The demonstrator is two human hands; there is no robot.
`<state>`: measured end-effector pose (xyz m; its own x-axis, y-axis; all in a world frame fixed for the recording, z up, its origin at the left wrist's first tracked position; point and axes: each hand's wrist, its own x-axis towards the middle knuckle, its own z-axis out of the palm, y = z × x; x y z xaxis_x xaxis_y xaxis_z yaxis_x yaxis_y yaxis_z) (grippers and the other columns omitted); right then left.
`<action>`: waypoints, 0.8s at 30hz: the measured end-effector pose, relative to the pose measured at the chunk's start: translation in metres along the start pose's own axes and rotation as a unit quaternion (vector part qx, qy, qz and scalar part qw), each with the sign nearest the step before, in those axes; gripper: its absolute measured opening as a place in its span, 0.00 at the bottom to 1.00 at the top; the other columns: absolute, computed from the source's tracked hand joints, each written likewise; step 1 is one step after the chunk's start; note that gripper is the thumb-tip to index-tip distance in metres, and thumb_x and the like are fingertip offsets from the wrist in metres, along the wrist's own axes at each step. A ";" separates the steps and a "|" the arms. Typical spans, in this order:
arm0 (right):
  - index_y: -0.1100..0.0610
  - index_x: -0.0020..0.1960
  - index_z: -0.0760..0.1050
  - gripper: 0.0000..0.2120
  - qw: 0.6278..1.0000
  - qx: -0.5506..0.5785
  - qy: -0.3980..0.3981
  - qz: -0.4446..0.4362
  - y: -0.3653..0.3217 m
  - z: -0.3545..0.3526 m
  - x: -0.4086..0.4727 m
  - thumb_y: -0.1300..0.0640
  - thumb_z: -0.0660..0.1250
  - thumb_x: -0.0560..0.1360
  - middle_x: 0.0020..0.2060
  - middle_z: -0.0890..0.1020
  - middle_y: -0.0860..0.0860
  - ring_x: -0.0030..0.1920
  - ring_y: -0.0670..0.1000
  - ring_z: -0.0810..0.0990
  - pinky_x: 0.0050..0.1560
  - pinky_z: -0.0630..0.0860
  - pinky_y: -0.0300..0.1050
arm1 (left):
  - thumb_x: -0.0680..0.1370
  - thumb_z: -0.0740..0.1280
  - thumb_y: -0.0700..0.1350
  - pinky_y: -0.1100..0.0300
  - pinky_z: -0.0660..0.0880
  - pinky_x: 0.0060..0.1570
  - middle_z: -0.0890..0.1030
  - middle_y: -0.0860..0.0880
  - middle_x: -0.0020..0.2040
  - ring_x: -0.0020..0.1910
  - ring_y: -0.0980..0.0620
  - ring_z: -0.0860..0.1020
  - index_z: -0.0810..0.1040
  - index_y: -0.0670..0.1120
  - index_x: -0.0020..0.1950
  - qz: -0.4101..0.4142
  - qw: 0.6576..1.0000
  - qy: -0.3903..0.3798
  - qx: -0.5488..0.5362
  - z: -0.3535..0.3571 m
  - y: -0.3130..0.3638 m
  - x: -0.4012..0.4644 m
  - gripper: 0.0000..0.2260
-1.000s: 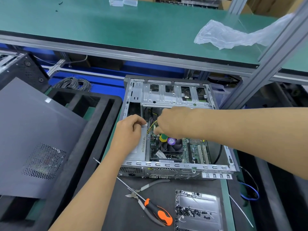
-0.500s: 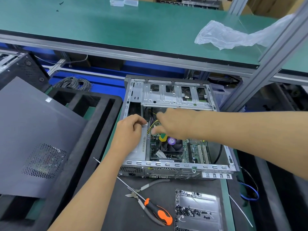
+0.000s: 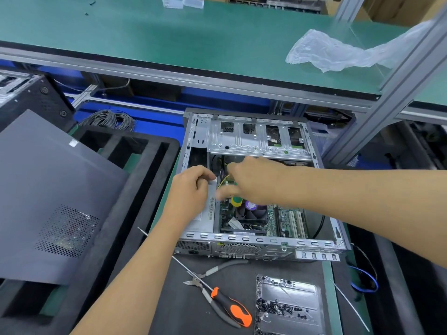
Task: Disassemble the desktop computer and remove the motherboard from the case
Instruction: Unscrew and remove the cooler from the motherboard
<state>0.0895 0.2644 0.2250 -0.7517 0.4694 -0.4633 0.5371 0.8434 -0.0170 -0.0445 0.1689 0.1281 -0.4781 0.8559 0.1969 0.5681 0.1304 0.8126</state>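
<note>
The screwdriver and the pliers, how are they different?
The screwdriver has a fat orange and black handle and one long thin shaft; the pliers have two thin grey handles and short jaws. The screwdriver's shaft lies across the pliers. Both lie untouched on the dark mat in front of the computer case.

Both arms were bare the whole way up, no sleeves anywhere in sight. No gloves either, and no watch, ring or wrist strap that I could spot. The left hand (image 3: 191, 189) was sharp enough to make out short, plain nails. The right hand (image 3: 254, 182) was a bit smeared around the fingertips (image 3: 221, 194), so couldn't tell much about those.
</note>
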 end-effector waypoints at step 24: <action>0.58 0.59 0.71 0.19 0.980 -0.170 0.037 -0.096 -0.003 -0.007 -0.002 0.43 0.57 0.81 0.34 0.65 0.52 0.37 0.56 0.71 0.29 0.64 0.46 | 0.74 0.58 0.30 0.75 0.70 0.37 0.82 0.54 0.41 0.42 0.62 0.77 0.82 0.45 0.44 0.005 1.000 0.002 0.006 0.000 -0.001 0.000 0.15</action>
<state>0.0872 0.2629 0.2325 -0.8585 0.3014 -0.4150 0.2350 0.9503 0.2041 -0.0450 0.1687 0.1273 -0.4754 0.8548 0.2078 0.5811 0.1278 0.8038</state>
